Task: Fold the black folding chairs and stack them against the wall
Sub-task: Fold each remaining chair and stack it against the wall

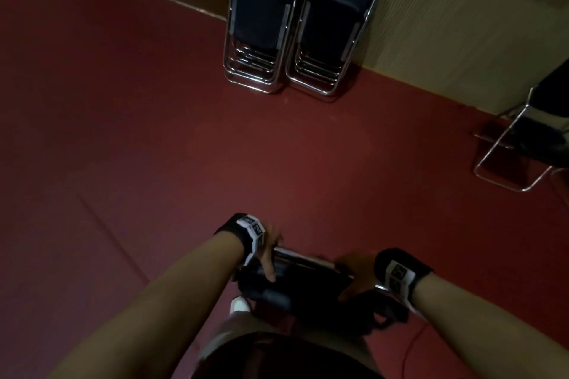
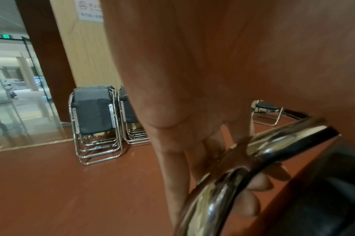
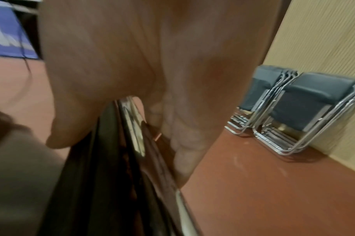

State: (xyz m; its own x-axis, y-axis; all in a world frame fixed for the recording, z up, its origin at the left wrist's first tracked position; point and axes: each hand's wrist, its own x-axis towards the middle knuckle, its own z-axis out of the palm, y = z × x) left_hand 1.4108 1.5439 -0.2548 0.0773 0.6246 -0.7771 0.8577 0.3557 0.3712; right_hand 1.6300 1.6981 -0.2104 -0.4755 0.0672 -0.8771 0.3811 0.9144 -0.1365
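Observation:
In the head view I carry a folded black chair [image 1: 308, 278] with a chrome frame low in front of my body. My left hand [image 1: 266, 255] grips its left end. In the left wrist view the fingers [image 2: 251, 206] curl round the chrome tube [image 2: 273, 143]. My right hand [image 1: 357, 271] grips the right end; in the right wrist view the right hand [image 3: 152, 79] pinches the chair's edge [image 3: 116, 175] between thumb and fingers. Two stacks of folded chairs, the left stack [image 1: 261, 18] and the right stack [image 1: 335, 24], lean against the beige wall [image 1: 462, 9] ahead.
One unfolded black chair [image 1: 523, 148] stands at the right by the wall. Red floor [image 1: 154, 132] lies between me and the stacks. A glass door [image 2: 15, 95] and a brown door frame [image 2: 45, 55] are left of the stacks. A thin cable [image 1: 412, 344] runs on the floor by my right leg.

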